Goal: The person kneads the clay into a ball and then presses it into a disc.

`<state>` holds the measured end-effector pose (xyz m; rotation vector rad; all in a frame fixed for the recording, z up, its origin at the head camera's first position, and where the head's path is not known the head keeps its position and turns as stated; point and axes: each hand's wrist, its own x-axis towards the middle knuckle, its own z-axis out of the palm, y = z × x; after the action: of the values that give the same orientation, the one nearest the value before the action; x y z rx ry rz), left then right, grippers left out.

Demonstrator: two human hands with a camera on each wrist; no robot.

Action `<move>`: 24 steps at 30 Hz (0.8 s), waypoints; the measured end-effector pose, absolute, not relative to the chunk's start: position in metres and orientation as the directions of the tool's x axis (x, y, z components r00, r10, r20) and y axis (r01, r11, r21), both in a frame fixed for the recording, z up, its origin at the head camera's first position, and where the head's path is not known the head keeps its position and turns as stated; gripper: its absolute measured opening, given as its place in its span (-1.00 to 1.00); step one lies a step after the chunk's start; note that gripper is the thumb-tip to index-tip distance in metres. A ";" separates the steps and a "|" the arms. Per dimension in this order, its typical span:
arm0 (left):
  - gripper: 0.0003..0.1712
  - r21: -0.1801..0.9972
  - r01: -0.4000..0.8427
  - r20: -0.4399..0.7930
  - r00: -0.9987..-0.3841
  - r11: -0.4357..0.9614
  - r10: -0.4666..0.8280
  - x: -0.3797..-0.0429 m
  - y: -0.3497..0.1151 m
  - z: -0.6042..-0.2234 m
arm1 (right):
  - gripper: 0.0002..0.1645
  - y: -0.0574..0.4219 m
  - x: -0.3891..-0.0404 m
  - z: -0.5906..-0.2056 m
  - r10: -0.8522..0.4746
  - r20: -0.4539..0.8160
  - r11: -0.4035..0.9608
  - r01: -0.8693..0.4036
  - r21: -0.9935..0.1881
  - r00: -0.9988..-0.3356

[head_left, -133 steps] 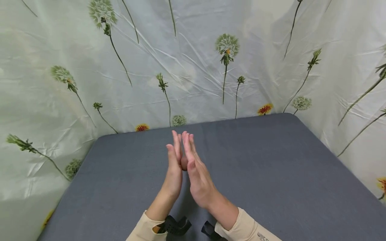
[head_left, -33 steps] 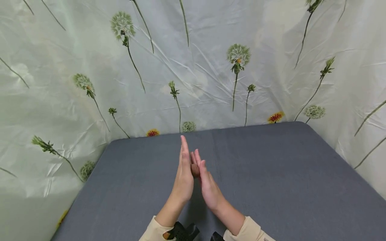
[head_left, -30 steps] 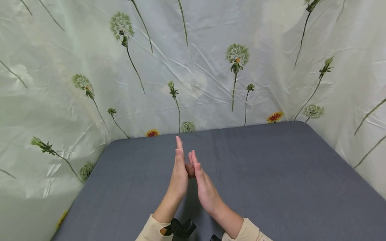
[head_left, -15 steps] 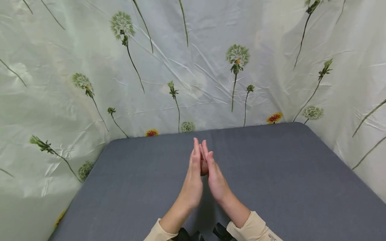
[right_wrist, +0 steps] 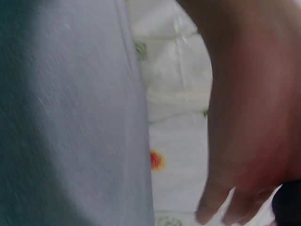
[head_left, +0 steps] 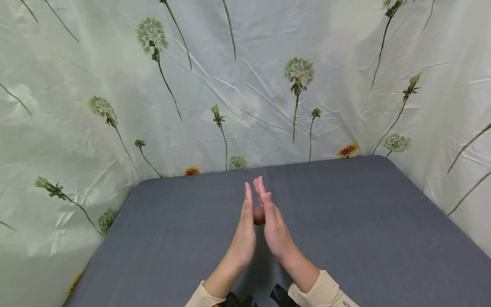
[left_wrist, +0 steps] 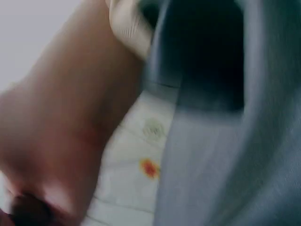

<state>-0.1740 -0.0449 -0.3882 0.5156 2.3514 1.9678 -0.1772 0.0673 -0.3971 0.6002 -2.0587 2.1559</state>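
Note:
A small brown ball (head_left: 259, 215) sits between the two palms, which are held up facing each other over the table. My left hand (head_left: 244, 238) presses it from the left with straight fingers, its thumb pointing up. From the other side my right hand (head_left: 277, 233) presses with its fingers straight too, its fingertips reaching slightly higher than the left ones. In the left wrist view the ball (left_wrist: 30, 210) is a dark shape at the bottom corner beside the palm. The right wrist view has the ball (right_wrist: 288, 203) at its right edge, dark and partly cut off.
A grey cloth-covered table (head_left: 345, 221) extends under both hands. Behind it and at the sides hangs a pale curtain (head_left: 253, 85) printed with dandelions and flowers. Black wrist cameras (head_left: 283, 296) show below the cuffs of the cream sleeves (head_left: 322, 290).
The hands slide back and forth against each other with the ball between them. Since half a second ago the left fingertips have dropped and the right ones stand higher; more of the ball shows.

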 end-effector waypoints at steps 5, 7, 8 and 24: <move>-0.27 0.941 0.300 0.259 -0.936 0.157 0.238 -0.173 -0.051 -0.370 | -0.17 0.062 -0.179 -0.399 -0.267 0.278 -0.129 -0.252 -0.959 -0.923; -0.24 0.949 0.280 0.253 -0.950 0.142 0.182 -0.178 -0.059 -0.366 | -0.20 0.054 -0.172 -0.402 -0.324 0.248 -0.116 -0.222 -0.968 -0.913; -0.23 0.956 0.261 0.240 -0.957 0.131 0.161 -0.180 -0.062 -0.366 | -0.21 0.051 -0.168 -0.403 -0.344 0.242 -0.103 -0.220 -0.970 -0.907; -0.29 0.942 0.311 0.250 -0.899 0.122 0.359 -0.173 -0.047 -0.378 | -0.15 0.070 -0.176 -0.393 -0.211 0.304 -0.088 -0.292 -0.952 -0.929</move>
<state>-0.1727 -0.0466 -0.3783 0.6948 2.3246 1.9350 -0.1764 0.0697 -0.3935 0.5753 -2.0821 2.2024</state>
